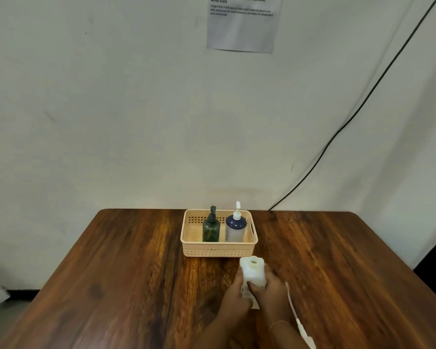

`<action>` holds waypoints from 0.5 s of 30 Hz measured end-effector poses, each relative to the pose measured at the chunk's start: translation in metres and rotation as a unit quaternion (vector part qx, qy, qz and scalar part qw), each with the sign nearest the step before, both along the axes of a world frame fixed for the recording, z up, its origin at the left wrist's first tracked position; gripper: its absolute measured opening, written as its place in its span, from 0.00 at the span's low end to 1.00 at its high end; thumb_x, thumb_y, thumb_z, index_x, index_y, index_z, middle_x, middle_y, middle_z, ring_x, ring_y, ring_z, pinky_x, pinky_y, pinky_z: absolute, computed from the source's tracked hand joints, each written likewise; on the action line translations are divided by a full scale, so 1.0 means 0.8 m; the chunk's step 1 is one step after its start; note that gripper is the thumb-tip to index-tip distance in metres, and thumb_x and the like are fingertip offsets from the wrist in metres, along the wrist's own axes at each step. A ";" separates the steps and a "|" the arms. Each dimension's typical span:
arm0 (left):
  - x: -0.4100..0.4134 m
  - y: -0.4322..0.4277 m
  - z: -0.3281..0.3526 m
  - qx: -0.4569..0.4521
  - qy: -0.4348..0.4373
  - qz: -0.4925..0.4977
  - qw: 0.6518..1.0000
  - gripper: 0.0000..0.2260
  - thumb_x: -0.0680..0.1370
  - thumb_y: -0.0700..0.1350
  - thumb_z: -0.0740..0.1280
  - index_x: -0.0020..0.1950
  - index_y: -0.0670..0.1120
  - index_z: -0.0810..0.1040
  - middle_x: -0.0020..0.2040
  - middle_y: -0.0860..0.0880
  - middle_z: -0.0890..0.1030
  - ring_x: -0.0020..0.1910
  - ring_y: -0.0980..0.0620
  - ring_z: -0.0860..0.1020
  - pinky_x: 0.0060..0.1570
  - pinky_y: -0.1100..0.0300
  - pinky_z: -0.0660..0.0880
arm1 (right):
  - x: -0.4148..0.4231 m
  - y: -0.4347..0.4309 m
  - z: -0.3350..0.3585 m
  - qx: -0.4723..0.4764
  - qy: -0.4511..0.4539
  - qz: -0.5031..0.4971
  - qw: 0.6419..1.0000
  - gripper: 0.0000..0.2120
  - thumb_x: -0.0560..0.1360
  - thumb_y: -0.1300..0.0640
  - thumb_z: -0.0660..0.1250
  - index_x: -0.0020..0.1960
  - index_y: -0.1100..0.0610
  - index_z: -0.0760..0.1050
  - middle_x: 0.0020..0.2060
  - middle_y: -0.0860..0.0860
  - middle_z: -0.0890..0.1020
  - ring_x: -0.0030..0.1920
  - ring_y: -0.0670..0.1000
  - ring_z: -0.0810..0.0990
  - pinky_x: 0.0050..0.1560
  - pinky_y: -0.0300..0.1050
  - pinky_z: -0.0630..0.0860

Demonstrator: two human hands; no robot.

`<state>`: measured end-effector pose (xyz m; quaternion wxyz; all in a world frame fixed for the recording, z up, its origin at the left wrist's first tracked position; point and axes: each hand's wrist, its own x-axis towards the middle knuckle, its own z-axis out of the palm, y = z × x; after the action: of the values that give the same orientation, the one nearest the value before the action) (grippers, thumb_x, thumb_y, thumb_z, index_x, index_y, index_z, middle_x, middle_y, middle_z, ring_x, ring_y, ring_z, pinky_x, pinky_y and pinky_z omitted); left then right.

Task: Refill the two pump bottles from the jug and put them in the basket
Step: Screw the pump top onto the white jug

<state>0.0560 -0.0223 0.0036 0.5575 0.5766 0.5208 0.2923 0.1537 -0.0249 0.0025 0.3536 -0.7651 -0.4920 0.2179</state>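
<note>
A peach perforated basket (pixel 218 250) stands at the back middle of the wooden table. Inside it stand two pump bottles upright: a dark green one (pixel 211 229) on the left and a white one with a dark blue shoulder (pixel 235 229) on the right. In front of the basket is the white translucent jug (pixel 253 272), upright, with its mouth open. My left hand (pixel 234 293) wraps its left side and my right hand (pixel 267 288) holds its right side and front.
A long white pump tube with its head (pixel 297 321) lies on the table right of my right wrist. The wooden table (pixel 111 285) stands against a pale wall with a black cable (pixel 363 102) and a printed sheet (pixel 243 23).
</note>
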 end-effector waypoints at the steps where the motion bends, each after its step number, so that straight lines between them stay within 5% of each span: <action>1: -0.008 -0.001 -0.002 0.003 0.003 0.013 1.000 0.31 0.77 0.32 0.59 0.77 0.48 0.53 0.74 0.48 0.65 0.71 0.50 0.66 0.68 0.58 0.67 | -0.008 0.000 -0.001 0.004 0.006 0.009 1.000 0.26 0.71 0.54 0.70 0.67 0.58 0.69 0.60 0.55 0.78 0.59 0.56 0.77 0.62 0.47 0.71; 6: -0.045 -0.005 -0.006 0.014 0.003 0.059 0.998 0.29 0.80 0.34 0.57 0.77 0.49 0.51 0.72 0.49 0.66 0.60 0.59 0.67 0.53 0.73 0.70 | -0.044 0.001 -0.006 0.007 0.016 0.049 0.999 0.25 0.71 0.53 0.69 0.66 0.57 0.70 0.57 0.54 0.81 0.54 0.54 0.79 0.55 0.44 0.76; 10: -0.066 -0.007 -0.015 0.015 0.000 0.071 0.997 0.29 0.77 0.31 0.60 0.76 0.47 0.56 0.71 0.51 0.68 0.61 0.59 0.69 0.48 0.75 0.73 | -0.061 0.007 -0.020 -0.001 -0.001 0.063 0.998 0.28 0.72 0.48 0.68 0.69 0.53 0.67 0.61 0.51 0.79 0.58 0.52 0.78 0.59 0.48 0.77; 15: -0.077 -0.007 -0.009 0.027 -0.014 0.064 0.997 0.30 0.76 0.27 0.57 0.76 0.44 0.54 0.68 0.51 0.68 0.60 0.59 0.68 0.47 0.77 0.72 | -0.071 0.007 -0.016 -0.003 -0.016 0.072 0.997 0.29 0.73 0.53 0.67 0.71 0.56 0.63 0.64 0.52 0.76 0.61 0.52 0.76 0.62 0.44 0.74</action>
<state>-0.0057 -0.0279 -0.0038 0.5292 0.5523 0.5409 0.3498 0.0970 -0.0190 -0.0102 0.3269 -0.7323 -0.5504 0.2324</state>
